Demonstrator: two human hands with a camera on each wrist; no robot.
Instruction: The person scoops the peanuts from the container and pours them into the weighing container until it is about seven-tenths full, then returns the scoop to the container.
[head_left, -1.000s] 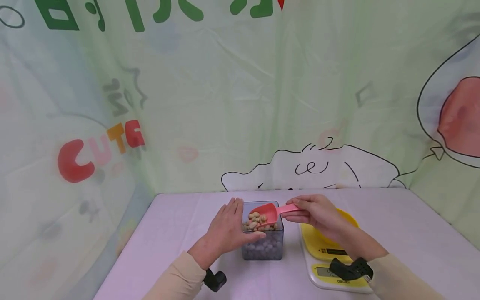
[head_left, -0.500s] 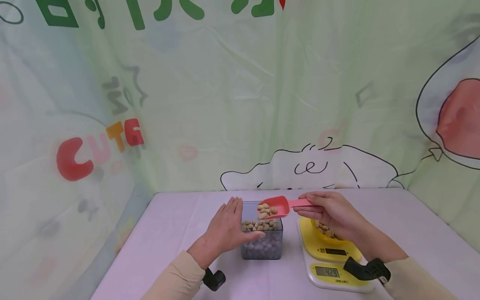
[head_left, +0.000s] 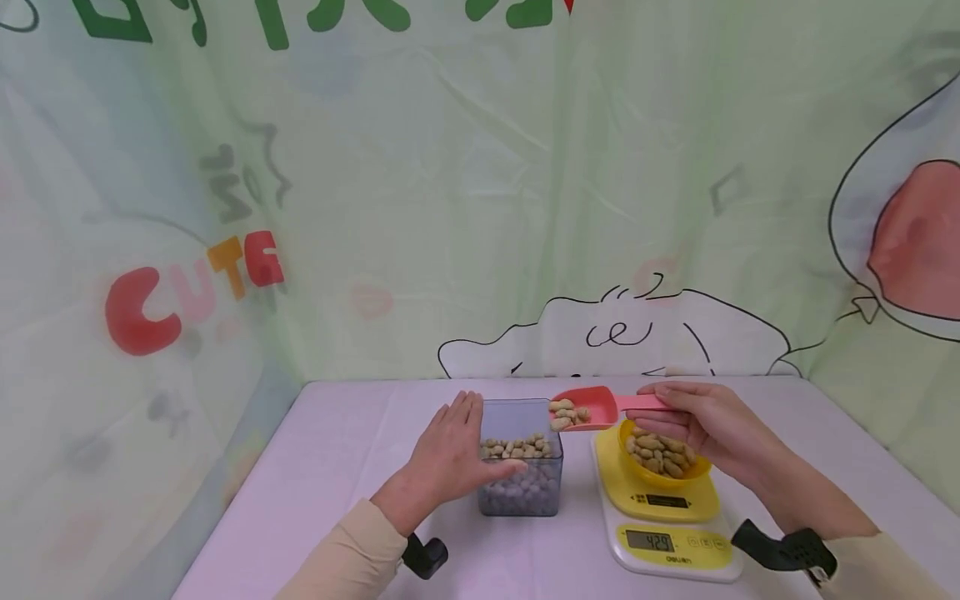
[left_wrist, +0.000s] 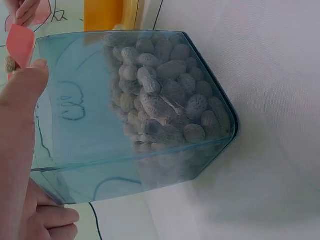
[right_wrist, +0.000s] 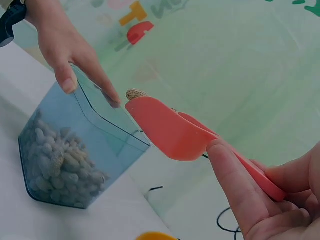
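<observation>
A pink scoop (head_left: 596,407) carrying several peanuts (head_left: 567,412) is held by its handle in my right hand (head_left: 705,421). The scoop hangs level between the container and the scale, above the table. My left hand (head_left: 446,450) holds the clear bluish plastic container (head_left: 522,492) at its rim, thumb across the near side and fingers along the left side. Unshelled peanuts (left_wrist: 170,95) fill its lower part. Right of it, a yellow bowl (head_left: 667,482) with peanuts rests on a yellow and white kitchen scale (head_left: 622,560), whose display reads about 429.
Everything stands on a table with a pale lilac cloth (head_left: 360,408). A printed curtain (head_left: 420,208) hangs behind and at the sides. Black camera straps (head_left: 787,550) sit on both wrists.
My right hand has lifted the loaded scoop out of the container and moved it right. The bowl of peanuts and the scale's display have come into sight. My left hand stays at the container.
</observation>
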